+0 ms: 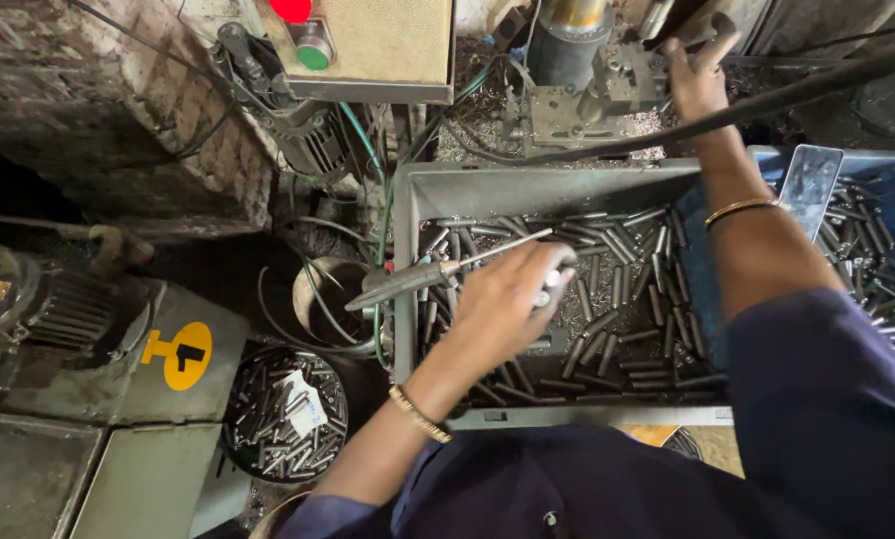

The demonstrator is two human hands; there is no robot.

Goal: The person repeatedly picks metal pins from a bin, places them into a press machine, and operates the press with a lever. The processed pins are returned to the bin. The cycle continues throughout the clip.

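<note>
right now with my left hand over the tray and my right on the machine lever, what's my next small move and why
Probably lift the left hand toward the machine. It looks closed on a metal pin over the grey tray of pins, while the right hand grips the lever above. What sits in the fixture is not clear.

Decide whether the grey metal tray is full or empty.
Partly full: metal pins cover the floor of the grey tray in a loose layer, well below its rim.

A round tub of metal pins (pixel 286 414) sits at seven o'clock; a control box (pixel 367 45) with red and green buttons hangs at eleven.
</note>
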